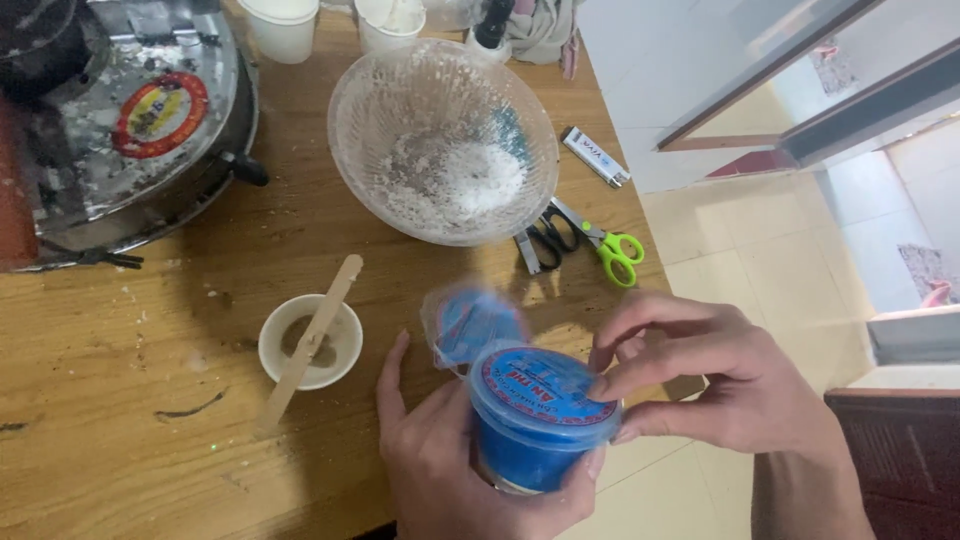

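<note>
Round blue tub (535,425) with red-rimmed lid label held over the tabletop edge, round red-and-yellow sticker (160,113) on steel lid upper left, small white oblong pack (595,157) beside scissors

This looks like a home kitchen or dining corner used for food preparation: a worn wooden table (150,440) carries a wide clear glass bowl dusted with white powder (443,140), a small white cup with a flat wooden stick resting in it (310,342) and, at the far left, a round steel lid with a black knob over a cooking pot (130,130). White paper cups (283,25) stand at the far edge, green-handled scissors (600,245) lie to the right, and beyond the table's right edge are pale floor tiles (760,250) and a glazed door frame (800,90).
</note>
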